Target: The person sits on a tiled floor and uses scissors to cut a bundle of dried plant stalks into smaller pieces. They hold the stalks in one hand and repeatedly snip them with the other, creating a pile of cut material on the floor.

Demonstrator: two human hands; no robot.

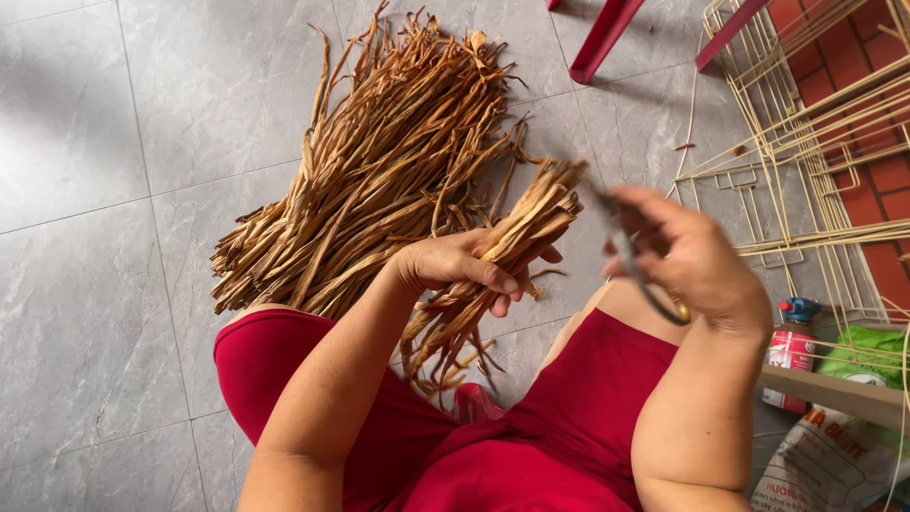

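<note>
While the person sat over a grey tiled floor [85,284], the left hand [464,265] was closed around a small bundle of dried brown fibre strips [517,237], the fingers [502,280] pressed together about its middle so that the cut ends pointed up and to the right and the loose tails hung down between the knees. The right hand [697,261], blurred by motion, was wrapped on the handles of a pair of scissors [640,265] whose blades pointed toward the top of the bundle; whether the blades were parted could not be told. A much larger heap of the same strips [379,161] lay fanned on the floor just beyond the knees, with pale wire frames [806,133] and a small bottle with a blue cap [791,346] to the right. Judged from this arrangement, the chief risk was to the left thumb and fingertips, which lay near the blades' line; a fast stroke could nick them. A slack grasp could also let strips slide out and drop among the heap.
</note>
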